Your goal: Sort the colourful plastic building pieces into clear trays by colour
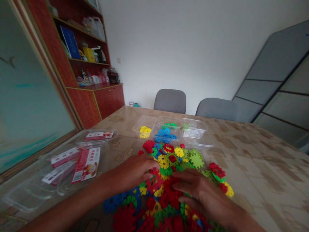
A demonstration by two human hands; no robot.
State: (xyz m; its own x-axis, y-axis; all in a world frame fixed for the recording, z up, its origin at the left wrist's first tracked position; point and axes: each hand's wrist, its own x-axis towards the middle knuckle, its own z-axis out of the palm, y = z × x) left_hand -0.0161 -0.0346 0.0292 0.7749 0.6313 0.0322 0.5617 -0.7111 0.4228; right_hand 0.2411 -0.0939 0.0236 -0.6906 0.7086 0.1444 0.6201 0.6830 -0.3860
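While left hand and right hand rest half-open, holding nothing, on multicoloured plastic gear pieces, clear plastic tubs just beyond

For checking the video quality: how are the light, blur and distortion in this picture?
Head view: the light is soft and even, with weak shadows under the left hand and right hand; the wide lens bends the cabinet and the table; the glass panel at far left looks smeared; the toy gears are fairly sharp.
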